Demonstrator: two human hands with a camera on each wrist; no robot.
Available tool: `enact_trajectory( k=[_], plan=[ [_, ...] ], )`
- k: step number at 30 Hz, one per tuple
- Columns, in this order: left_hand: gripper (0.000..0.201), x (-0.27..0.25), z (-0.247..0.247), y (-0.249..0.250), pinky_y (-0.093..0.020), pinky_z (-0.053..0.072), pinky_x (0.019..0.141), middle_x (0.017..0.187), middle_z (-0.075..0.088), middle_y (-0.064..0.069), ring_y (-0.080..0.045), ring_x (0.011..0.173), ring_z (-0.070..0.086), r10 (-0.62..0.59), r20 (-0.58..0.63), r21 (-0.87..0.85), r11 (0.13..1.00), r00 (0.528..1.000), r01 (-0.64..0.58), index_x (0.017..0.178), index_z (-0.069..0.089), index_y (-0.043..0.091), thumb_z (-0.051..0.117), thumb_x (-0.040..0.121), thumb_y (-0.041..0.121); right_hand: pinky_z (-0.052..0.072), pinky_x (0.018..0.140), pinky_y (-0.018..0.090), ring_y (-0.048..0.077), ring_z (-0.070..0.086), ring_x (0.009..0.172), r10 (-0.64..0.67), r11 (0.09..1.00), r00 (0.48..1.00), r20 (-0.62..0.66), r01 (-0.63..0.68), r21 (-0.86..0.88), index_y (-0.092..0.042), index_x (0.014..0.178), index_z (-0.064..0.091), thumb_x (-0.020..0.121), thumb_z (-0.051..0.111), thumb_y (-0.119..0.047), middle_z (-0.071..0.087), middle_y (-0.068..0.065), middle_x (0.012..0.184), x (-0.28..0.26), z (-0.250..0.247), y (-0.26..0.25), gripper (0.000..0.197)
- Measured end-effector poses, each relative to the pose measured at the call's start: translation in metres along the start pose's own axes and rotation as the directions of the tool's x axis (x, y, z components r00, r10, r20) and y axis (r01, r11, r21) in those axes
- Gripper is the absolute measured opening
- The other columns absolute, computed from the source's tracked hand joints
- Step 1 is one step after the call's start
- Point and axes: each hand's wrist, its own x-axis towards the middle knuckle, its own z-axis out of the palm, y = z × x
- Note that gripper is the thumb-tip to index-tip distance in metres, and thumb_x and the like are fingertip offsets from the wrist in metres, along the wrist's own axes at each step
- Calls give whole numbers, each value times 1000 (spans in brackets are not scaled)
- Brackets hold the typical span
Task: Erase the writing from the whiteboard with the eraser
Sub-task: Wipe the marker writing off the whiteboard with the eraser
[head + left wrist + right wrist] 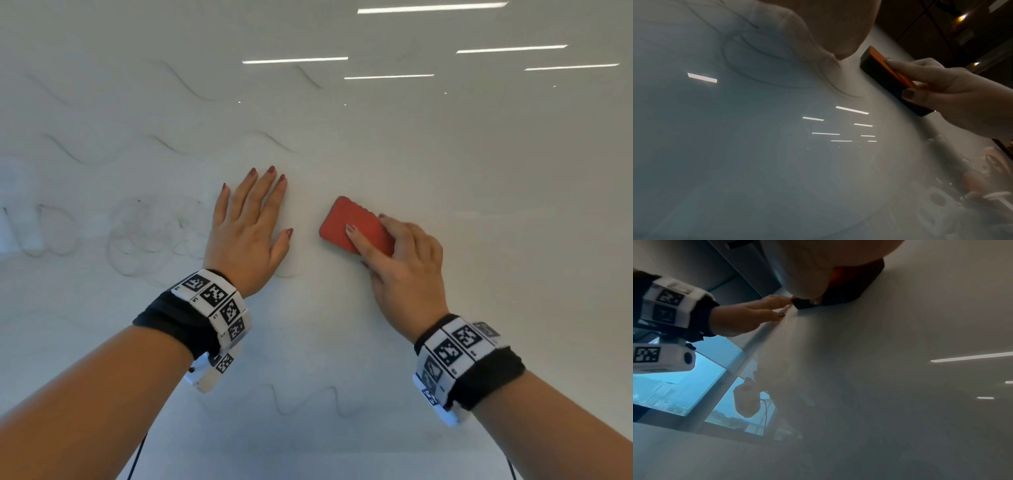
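A: From the head camera, we see the right hand (404, 270) gripping the red eraser (352, 224), fingers curled over its back, pad flat on the whiteboard (479, 171) near mid-board. The left hand (246, 233) lies flat beside it, fingers straight, holding nothing.

B: And the writing (144, 236)?

A: Faint scribbles and wavy lines remain toward the board's left edge, with more waves above and one below the hands. The right side looks clean; we judge the job roughly half done.

B: From the left wrist, we see the eraser (894, 81) pressed to the board, thumb and fingers (916, 71) pinching it, with loops of ink (760, 65) under the left palm unwiped.

A: From the right wrist, we make out only the eraser's dark pad (840, 295) on the board and the flat left hand (748, 316) beyond it; the board nearby shows no marks.
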Motion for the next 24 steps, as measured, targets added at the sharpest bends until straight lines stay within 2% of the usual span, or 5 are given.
enact_trajectory(
  k=[5,11,16,19,24],
  plan=[
    [62,-2,1,2,-48,12,116,156,18,-5,-23,144,12,-7,-4,-11,1000,1000,7,149,22,14,37,94,40,32,90,45,35,45,113,-125,992,990,59,124,15,-34,136,51,78,68,-10,50,14,130,-16,10,-18,66],
    [62,-10,1,2,-46,9,117,157,16,-3,-22,145,9,-17,21,-16,1000,1000,18,149,21,16,38,95,40,32,97,42,31,45,117,-327,945,906,269,313,95,-36,139,47,80,54,-15,46,9,136,-90,18,-20,63],
    [63,-15,2,3,-45,7,118,157,15,-3,-21,145,7,-14,44,-22,1000,999,15,150,18,16,39,95,40,34,101,43,28,45,118,-373,926,870,322,369,77,-39,134,50,72,70,-12,44,4,134,-132,18,-6,70],
    [64,-16,3,4,-46,8,117,157,15,-3,-22,145,9,-15,36,-35,999,999,16,150,19,16,40,94,39,34,100,43,28,46,116,-355,933,891,284,355,54,-40,133,51,75,68,-15,45,3,134,-130,13,2,66],
    [64,-15,5,4,-47,8,117,157,16,-3,-22,145,10,-16,26,-29,999,1000,17,149,20,16,40,93,39,33,95,44,30,47,112,-157,988,985,76,157,9,-38,128,59,79,64,-12,57,8,129,-87,7,8,56]
  ],
)
